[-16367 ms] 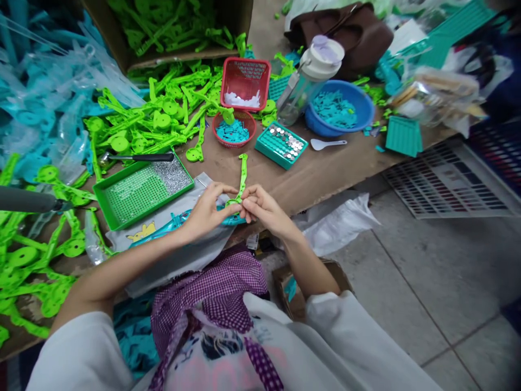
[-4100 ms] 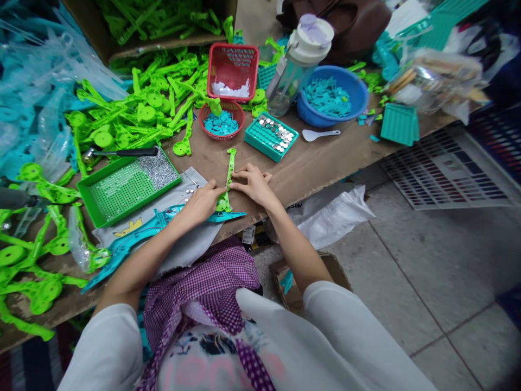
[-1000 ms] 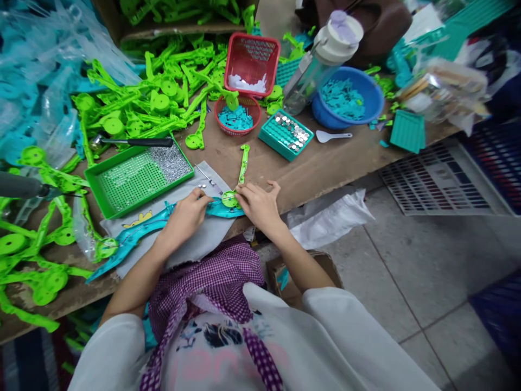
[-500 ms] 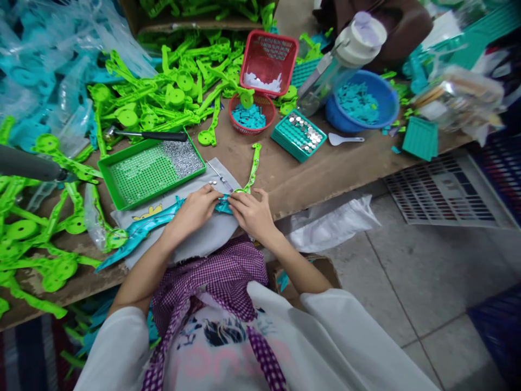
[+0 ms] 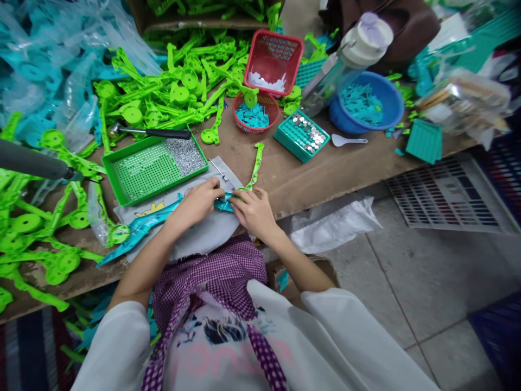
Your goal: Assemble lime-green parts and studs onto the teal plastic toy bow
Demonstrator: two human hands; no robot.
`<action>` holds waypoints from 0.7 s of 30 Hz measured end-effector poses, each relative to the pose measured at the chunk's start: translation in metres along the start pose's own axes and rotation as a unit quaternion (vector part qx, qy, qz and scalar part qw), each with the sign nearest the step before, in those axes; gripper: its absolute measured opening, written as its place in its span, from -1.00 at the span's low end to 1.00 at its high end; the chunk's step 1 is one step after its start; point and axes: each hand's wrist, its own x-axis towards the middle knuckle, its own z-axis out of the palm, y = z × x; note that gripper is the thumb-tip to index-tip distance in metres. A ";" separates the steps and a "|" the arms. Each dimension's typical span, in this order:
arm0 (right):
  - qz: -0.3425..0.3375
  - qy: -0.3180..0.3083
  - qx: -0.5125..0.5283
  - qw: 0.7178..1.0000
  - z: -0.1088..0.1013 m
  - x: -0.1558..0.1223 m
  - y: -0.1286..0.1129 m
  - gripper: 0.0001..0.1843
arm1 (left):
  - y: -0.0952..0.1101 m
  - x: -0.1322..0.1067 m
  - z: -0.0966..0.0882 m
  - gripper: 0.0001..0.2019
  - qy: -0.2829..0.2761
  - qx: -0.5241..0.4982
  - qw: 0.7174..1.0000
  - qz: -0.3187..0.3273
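My left hand (image 5: 196, 202) and my right hand (image 5: 254, 212) meet at the near edge of the brown table (image 5: 309, 174), over a grey cloth (image 5: 203, 233). Both press with closed fingers on a long teal plastic piece (image 5: 138, 231) that runs left across the cloth. A bright green plastic arm (image 5: 255, 168) reaches from under my right fingers toward the far side. A thin metal tool (image 5: 222, 175) lies on the cloth just beyond my hands.
A green tray (image 5: 152, 168) with small metal bits sits left of my hands. Beyond lie heaps of green arms (image 5: 171, 98), a red basket (image 5: 273, 62), a round red basket (image 5: 255, 113), a teal tray of discs (image 5: 303, 136), a blue bowl (image 5: 366, 103), a bottle (image 5: 345, 65).
My hands have drawn together over the teal piece and the green arm's round end, which showed a second ago, is now covered. The view has shifted slightly.
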 end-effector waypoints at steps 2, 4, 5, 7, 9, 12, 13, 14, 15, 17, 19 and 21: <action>-0.004 -0.002 -0.004 1.000 0.000 0.001 0.001 -0.68 | 0.000 0.006 -0.005 -0.63 -0.024 0.034 0.999 0.018; -0.006 -0.007 -0.006 1.000 0.000 0.001 0.001 -0.67 | -0.001 0.013 -0.008 -0.65 -0.050 0.074 0.995 0.036; -0.006 -0.009 -0.007 1.000 -0.001 0.002 0.001 -0.67 | -0.001 0.017 -0.009 -0.66 -0.062 0.090 0.993 0.047; -0.004 -0.015 -0.007 1.000 0.000 0.003 0.001 -0.67 | -0.003 0.023 -0.008 -0.68 -0.078 0.106 0.989 0.067; -0.001 -0.020 -0.005 1.000 0.000 0.004 0.000 -0.67 | -0.005 0.027 -0.006 -0.69 -0.080 0.106 0.988 0.079; -0.002 -0.031 0.007 1.000 -0.002 0.004 -0.001 -0.67 | -0.009 0.027 -0.002 -0.68 -0.060 0.098 0.990 0.078; -0.008 -0.032 0.021 0.999 -0.005 0.003 0.000 -0.67 | -0.010 0.025 0.000 -0.68 -0.050 0.097 0.991 0.075; -0.017 -0.026 0.042 0.999 -0.008 0.001 0.002 -0.67 | -0.010 0.023 0.000 -0.67 -0.041 0.099 0.992 0.072; -0.024 -0.010 0.071 0.997 -0.012 -0.001 0.006 -0.66 | -0.010 0.020 0.001 -0.66 -0.033 0.102 0.992 0.067; 0.002 0.059 0.134 0.989 -0.020 -0.006 0.019 -0.64 | -0.007 0.012 -0.002 -0.64 -0.012 0.105 0.993 0.059; 0.085 0.152 0.179 0.968 -0.024 -0.008 0.039 -0.64 | 0.000 0.005 -0.007 -0.61 0.020 0.093 0.994 0.051; 0.163 0.200 0.199 0.945 -0.021 -0.004 0.063 -0.66 | 0.010 0.006 -0.014 -0.60 0.065 0.052 0.995 0.046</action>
